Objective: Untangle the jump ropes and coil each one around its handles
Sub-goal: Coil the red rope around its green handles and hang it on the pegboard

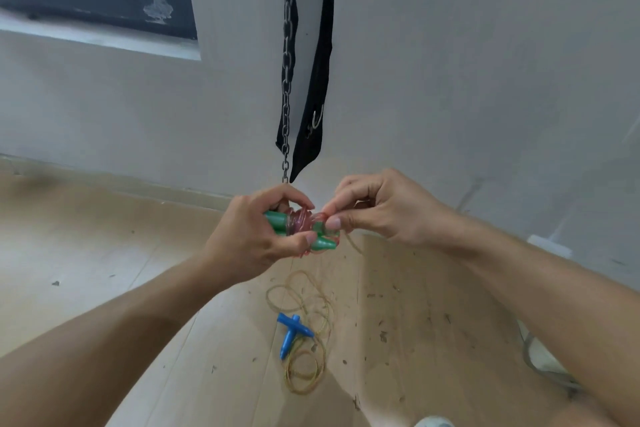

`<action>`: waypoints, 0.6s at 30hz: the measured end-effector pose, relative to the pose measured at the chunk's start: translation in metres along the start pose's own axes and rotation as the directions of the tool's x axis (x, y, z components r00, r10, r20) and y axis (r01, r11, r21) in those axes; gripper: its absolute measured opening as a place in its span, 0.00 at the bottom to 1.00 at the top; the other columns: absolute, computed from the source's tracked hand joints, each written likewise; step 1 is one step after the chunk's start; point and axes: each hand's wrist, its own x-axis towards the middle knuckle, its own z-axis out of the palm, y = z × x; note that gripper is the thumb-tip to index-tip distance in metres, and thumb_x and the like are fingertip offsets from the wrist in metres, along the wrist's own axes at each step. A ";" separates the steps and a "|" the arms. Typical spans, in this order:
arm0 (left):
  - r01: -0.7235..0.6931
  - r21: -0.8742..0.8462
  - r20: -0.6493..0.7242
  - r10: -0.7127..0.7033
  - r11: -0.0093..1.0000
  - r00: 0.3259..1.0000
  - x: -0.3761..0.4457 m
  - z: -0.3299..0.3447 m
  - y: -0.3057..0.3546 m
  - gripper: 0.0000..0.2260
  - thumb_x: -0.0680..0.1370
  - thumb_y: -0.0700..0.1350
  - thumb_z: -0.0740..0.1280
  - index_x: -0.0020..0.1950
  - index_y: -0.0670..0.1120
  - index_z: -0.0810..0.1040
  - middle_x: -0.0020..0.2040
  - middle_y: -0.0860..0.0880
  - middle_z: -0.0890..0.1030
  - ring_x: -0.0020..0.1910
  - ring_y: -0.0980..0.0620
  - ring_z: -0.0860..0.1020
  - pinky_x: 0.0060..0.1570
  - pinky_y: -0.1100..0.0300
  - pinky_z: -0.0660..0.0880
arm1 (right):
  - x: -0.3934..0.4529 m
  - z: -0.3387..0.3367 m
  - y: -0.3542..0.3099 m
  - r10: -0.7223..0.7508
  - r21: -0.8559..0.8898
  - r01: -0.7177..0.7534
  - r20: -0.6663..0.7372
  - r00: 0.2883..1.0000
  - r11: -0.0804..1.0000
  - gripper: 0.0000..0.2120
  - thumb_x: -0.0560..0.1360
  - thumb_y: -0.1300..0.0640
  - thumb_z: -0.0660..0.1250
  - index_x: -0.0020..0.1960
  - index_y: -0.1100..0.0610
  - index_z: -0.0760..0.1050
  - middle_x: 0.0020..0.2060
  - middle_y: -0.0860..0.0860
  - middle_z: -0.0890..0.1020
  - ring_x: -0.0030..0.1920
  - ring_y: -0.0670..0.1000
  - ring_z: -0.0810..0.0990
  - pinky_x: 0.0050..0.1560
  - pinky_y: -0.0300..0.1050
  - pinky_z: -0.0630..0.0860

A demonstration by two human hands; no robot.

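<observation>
Lying on pale wood floor (104, 270): yellow rope (304, 340), blue handles (290, 333); white wall (450, 62) behind.

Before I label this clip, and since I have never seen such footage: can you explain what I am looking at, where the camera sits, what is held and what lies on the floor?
There is no machine here, only a person's two bare hands. The single picture comes from a camera worn on the head, looking forward and down. The left hand holds a pair of green handles with a red rope wound around their middle. The right hand pinches the end of that rope beside the bundle. Below, on the pale wooden floor, lies a second jump rope: crossed blue handles and a loose yellowish rope, not yet coiled. A chain and a black strap hang before the wall.
</observation>
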 end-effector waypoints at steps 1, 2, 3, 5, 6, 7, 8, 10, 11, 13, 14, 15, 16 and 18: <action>0.005 -0.014 -0.013 -0.005 1.000 1.000 0.000 0.000 0.001 0.14 0.66 0.51 0.79 0.47 0.57 0.79 0.37 0.52 0.82 0.31 0.49 0.80 0.31 0.53 0.78 | 0.000 0.000 0.000 -0.009 0.005 0.009 -0.009 1.000 1.000 0.08 0.68 0.56 0.76 0.47 0.54 0.86 0.43 0.57 0.83 0.40 0.52 0.82 0.44 0.43 0.80; 0.012 -0.026 -0.018 -0.013 1.000 1.000 0.000 -0.001 0.002 0.14 0.66 0.50 0.79 0.47 0.57 0.79 0.38 0.52 0.82 0.31 0.49 0.80 0.30 0.55 0.79 | -0.001 0.000 0.000 -0.016 0.007 0.016 -0.016 1.000 1.000 0.08 0.67 0.56 0.76 0.46 0.53 0.86 0.43 0.58 0.83 0.40 0.54 0.82 0.45 0.44 0.80; 0.019 -0.034 -0.017 -0.020 0.999 1.000 0.000 0.000 0.004 0.14 0.66 0.49 0.79 0.48 0.56 0.79 0.38 0.52 0.83 0.32 0.51 0.81 0.30 0.57 0.79 | -0.001 0.000 -0.001 -0.024 0.001 0.024 -0.018 1.000 1.000 0.07 0.67 0.56 0.76 0.46 0.53 0.86 0.43 0.58 0.83 0.41 0.56 0.83 0.45 0.44 0.81; 0.035 -0.048 -0.022 -0.036 0.998 0.999 0.000 0.000 0.004 0.14 0.67 0.44 0.79 0.48 0.54 0.80 0.36 0.51 0.82 0.32 0.53 0.82 0.30 0.61 0.80 | -0.002 0.001 -0.001 -0.056 -0.008 0.055 -0.025 0.998 0.998 0.07 0.67 0.56 0.76 0.45 0.53 0.86 0.43 0.58 0.83 0.43 0.60 0.83 0.46 0.44 0.81; 0.053 -0.071 -0.024 -0.055 0.996 0.998 0.000 0.000 0.005 0.14 0.68 0.42 0.79 0.49 0.52 0.80 0.36 0.50 0.83 0.31 0.54 0.82 0.30 0.63 0.79 | -0.003 0.002 -0.001 -0.071 -0.004 0.070 -0.039 0.997 0.998 0.07 0.67 0.56 0.76 0.46 0.53 0.86 0.43 0.58 0.83 0.44 0.61 0.83 0.46 0.45 0.81; 0.080 -0.116 -0.021 -0.083 0.990 0.996 0.000 0.001 0.005 0.13 0.69 0.40 0.79 0.49 0.49 0.81 0.36 0.48 0.83 0.31 0.55 0.83 0.30 0.64 0.79 | -0.004 0.004 -0.001 -0.082 0.004 0.082 -0.060 0.995 0.997 0.08 0.67 0.56 0.77 0.46 0.54 0.86 0.43 0.58 0.84 0.43 0.61 0.83 0.46 0.48 0.82; 0.109 -0.168 -0.008 -0.112 0.980 0.994 0.000 0.001 0.007 0.12 0.70 0.39 0.78 0.49 0.47 0.81 0.36 0.47 0.83 0.31 0.54 0.83 0.31 0.65 0.79 | -0.004 0.005 0.001 -0.090 0.008 0.091 -0.085 0.992 0.996 0.08 0.67 0.57 0.77 0.46 0.55 0.86 0.42 0.57 0.84 0.43 0.61 0.83 0.46 0.50 0.82; 0.147 -0.215 0.018 -0.146 0.966 0.989 -0.001 0.003 0.009 0.10 0.71 0.38 0.76 0.49 0.46 0.80 0.37 0.48 0.84 0.31 0.54 0.84 0.31 0.65 0.78 | -0.004 0.008 0.003 -0.104 -0.014 0.103 -0.106 0.989 0.995 0.08 0.68 0.58 0.77 0.47 0.55 0.87 0.42 0.55 0.84 0.43 0.58 0.84 0.46 0.50 0.81; 0.156 -0.219 0.023 -0.155 0.963 0.988 -0.001 0.003 0.009 0.09 0.71 0.39 0.76 0.49 0.46 0.80 0.38 0.49 0.84 0.31 0.54 0.84 0.32 0.65 0.78 | -0.004 0.008 0.004 -0.115 -0.033 0.112 -0.102 0.988 0.993 0.08 0.68 0.58 0.77 0.48 0.54 0.87 0.41 0.53 0.84 0.42 0.56 0.84 0.46 0.49 0.81; 0.172 -0.244 0.007 -0.176 0.954 0.984 0.000 0.003 0.008 0.10 0.71 0.43 0.76 0.50 0.45 0.81 0.37 0.49 0.84 0.31 0.53 0.84 0.33 0.63 0.80 | -0.004 0.009 0.005 -0.143 -0.069 0.136 -0.111 0.983 0.988 0.08 0.69 0.60 0.78 0.48 0.53 0.87 0.41 0.51 0.84 0.42 0.52 0.83 0.45 0.46 0.80; 0.181 -0.256 -0.010 -0.190 0.949 0.982 0.000 0.003 0.007 0.10 0.71 0.44 0.76 0.50 0.45 0.81 0.37 0.48 0.84 0.32 0.51 0.84 0.33 0.61 0.80 | -0.004 0.009 0.007 -0.163 -0.094 0.152 -0.130 0.978 0.984 0.08 0.70 0.60 0.78 0.49 0.53 0.87 0.41 0.51 0.84 0.42 0.50 0.83 0.45 0.45 0.80; 0.189 -0.260 -0.026 -0.203 0.947 0.979 0.001 0.002 0.006 0.10 0.71 0.44 0.76 0.51 0.44 0.81 0.36 0.48 0.84 0.32 0.50 0.84 0.34 0.60 0.81 | -0.004 0.010 0.008 -0.182 -0.118 0.165 -0.152 0.971 0.979 0.08 0.70 0.60 0.78 0.49 0.53 0.87 0.41 0.51 0.84 0.42 0.50 0.83 0.45 0.46 0.80; 0.194 -0.259 -0.038 -0.211 0.946 0.977 0.001 0.002 0.005 0.10 0.72 0.44 0.76 0.51 0.44 0.81 0.36 0.47 0.84 0.32 0.49 0.84 0.34 0.60 0.80 | -0.003 0.011 0.008 -0.192 -0.127 0.171 -0.170 0.967 0.977 0.08 0.70 0.60 0.78 0.48 0.52 0.87 0.41 0.51 0.84 0.42 0.50 0.83 0.45 0.47 0.80; 0.206 -0.274 -0.050 -0.228 0.939 0.972 0.001 0.003 0.004 0.10 0.72 0.43 0.76 0.51 0.44 0.81 0.36 0.47 0.84 0.32 0.50 0.84 0.33 0.61 0.80 | -0.002 0.014 0.009 -0.167 -0.051 0.160 -0.171 0.971 0.986 0.08 0.69 0.62 0.78 0.47 0.53 0.87 0.41 0.52 0.84 0.42 0.51 0.83 0.44 0.46 0.80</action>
